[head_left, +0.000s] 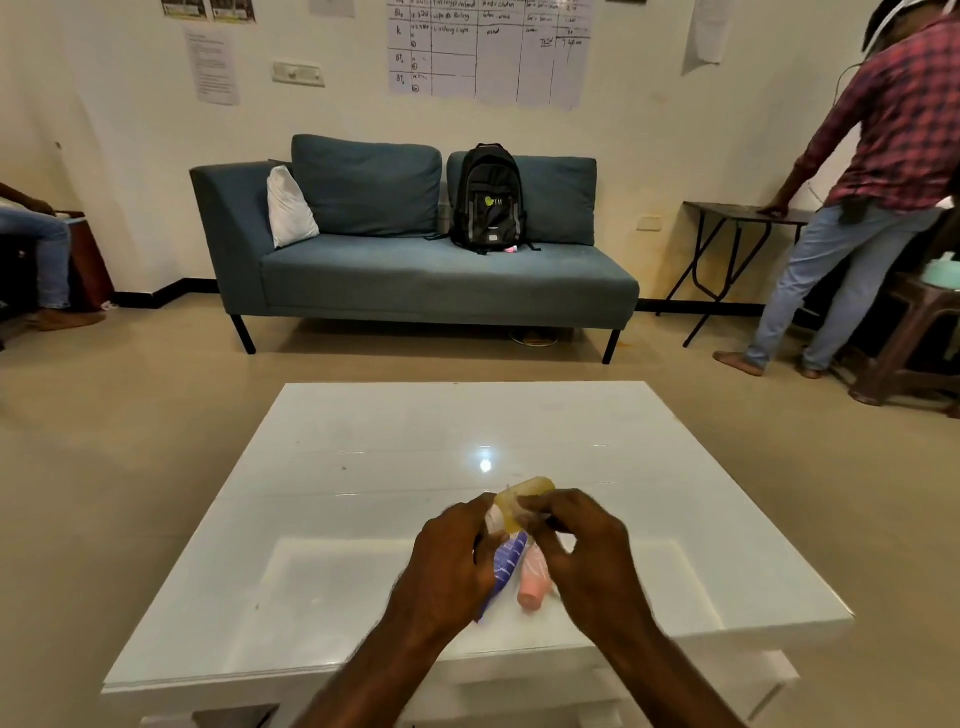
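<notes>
Above the white glossy table (363, 467) both my hands hold a small yellow block in clear wrapping (519, 501). My left hand (457, 556) grips its left end, fingers curled. My right hand (582, 551) pinches the right side of the wrapping with thumb and fingers. Below the hands a purple-and-white packet (506, 566) and a pink tube-shaped piece (535, 584) show; whether they lie on the table or are held by my left hand is hidden.
A blue sofa (415, 270) with a black backpack (485, 197) and a white cushion (288, 208) stands beyond the table. A person in a checked shirt (883, 156) leans on a folding table (743, 213) at right. Another person's legs (41, 249) show at left.
</notes>
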